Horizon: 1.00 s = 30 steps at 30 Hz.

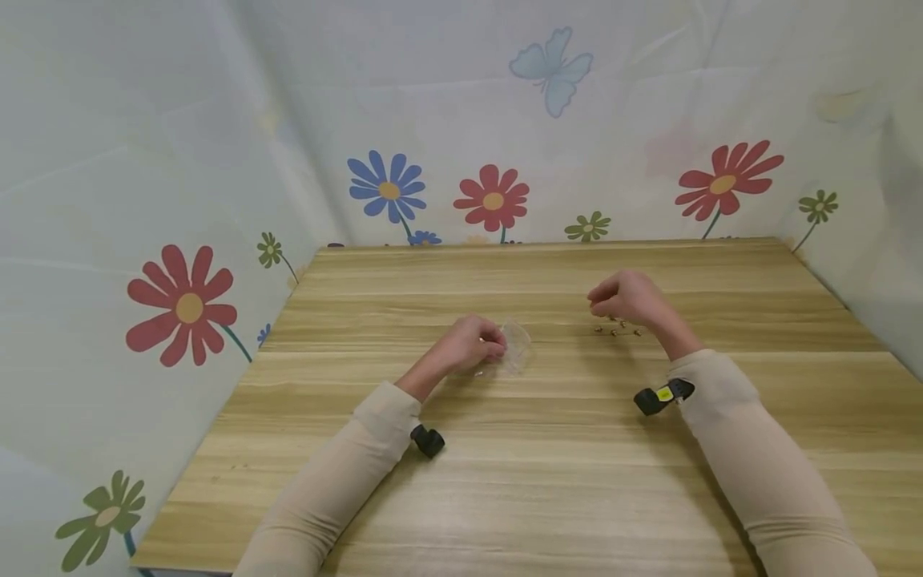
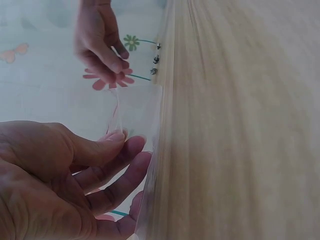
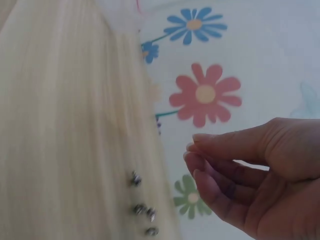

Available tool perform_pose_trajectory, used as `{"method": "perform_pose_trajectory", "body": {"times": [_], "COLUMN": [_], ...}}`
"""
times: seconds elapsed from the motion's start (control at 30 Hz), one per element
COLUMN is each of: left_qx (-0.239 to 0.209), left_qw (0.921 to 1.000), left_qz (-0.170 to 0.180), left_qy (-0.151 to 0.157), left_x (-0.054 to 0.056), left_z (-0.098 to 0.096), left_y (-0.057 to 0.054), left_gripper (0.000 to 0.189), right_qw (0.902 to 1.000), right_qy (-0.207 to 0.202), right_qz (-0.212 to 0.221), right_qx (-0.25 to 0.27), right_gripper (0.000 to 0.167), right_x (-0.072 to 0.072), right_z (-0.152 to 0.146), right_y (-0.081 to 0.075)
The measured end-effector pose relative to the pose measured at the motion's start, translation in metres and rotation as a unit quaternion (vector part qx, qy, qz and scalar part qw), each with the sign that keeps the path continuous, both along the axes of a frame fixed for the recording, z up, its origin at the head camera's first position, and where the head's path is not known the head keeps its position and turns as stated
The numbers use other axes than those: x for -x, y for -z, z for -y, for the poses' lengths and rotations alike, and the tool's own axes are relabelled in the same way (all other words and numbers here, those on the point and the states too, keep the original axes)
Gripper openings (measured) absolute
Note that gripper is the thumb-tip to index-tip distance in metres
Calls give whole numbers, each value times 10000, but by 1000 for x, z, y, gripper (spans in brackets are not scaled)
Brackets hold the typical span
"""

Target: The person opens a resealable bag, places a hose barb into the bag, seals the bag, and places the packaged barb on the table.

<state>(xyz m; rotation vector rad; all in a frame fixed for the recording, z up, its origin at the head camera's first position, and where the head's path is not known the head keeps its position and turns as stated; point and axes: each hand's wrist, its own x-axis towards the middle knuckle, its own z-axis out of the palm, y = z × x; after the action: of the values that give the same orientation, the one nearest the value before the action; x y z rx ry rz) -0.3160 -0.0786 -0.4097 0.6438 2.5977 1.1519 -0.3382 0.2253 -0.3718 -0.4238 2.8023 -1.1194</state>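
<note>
My left hand [image 1: 472,343] pinches a clear plastic bag [image 1: 516,349] between thumb and fingers, low over the wooden table. In the left wrist view the bag [image 2: 142,107] has a thin reddish line along one edge, and the other fingers [image 2: 122,187] lie curled behind and under it. My right hand [image 1: 630,300] is raised above several small shiny metal pieces [image 1: 614,331] that look like screws. The right wrist view shows its thumb and fingertips [image 3: 197,145] drawn together; I cannot tell whether something tiny is between them. The metal pieces [image 3: 140,209] lie loose on the table beneath.
The wood-grain table [image 1: 497,481] reaches to a cloth backdrop [image 1: 447,96] printed with flowers and a butterfly, which stands behind it and along both sides. A black wrist camera [image 1: 428,441] sits on the left sleeve, another camera [image 1: 654,399] on the right.
</note>
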Motion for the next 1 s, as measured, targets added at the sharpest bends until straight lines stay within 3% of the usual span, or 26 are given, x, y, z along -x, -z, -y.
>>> {"method": "perform_pose_trajectory", "body": {"times": [0.13, 0.5, 0.6, 0.8, 1.0], "left_qx": [18, 89, 112, 98, 107], "left_qw": [10000, 10000, 9999, 9999, 9999], "left_qz": [2, -3, -48, -101, -37], "left_qy": [41, 8, 29, 39, 27], "left_x": [0, 0, 0, 0, 1], "left_z": [0, 1, 2, 1, 0], "left_y": [2, 2, 3, 4, 2], "left_gripper": [9, 7, 7, 7, 7], "right_qw": [9989, 9901, 9881, 9904, 9930], "right_qy": [311, 632, 531, 171, 246], "right_qz": [335, 1247, 1446, 1321, 1080], "right_qx": [81, 129, 25, -370, -418], "right_gripper": [31, 34, 35, 33, 27], "right_x": [6, 16, 16, 16, 18], "right_z": [-17, -62, -68, -69, -65], "right_y": [9, 16, 17, 21, 24]}}
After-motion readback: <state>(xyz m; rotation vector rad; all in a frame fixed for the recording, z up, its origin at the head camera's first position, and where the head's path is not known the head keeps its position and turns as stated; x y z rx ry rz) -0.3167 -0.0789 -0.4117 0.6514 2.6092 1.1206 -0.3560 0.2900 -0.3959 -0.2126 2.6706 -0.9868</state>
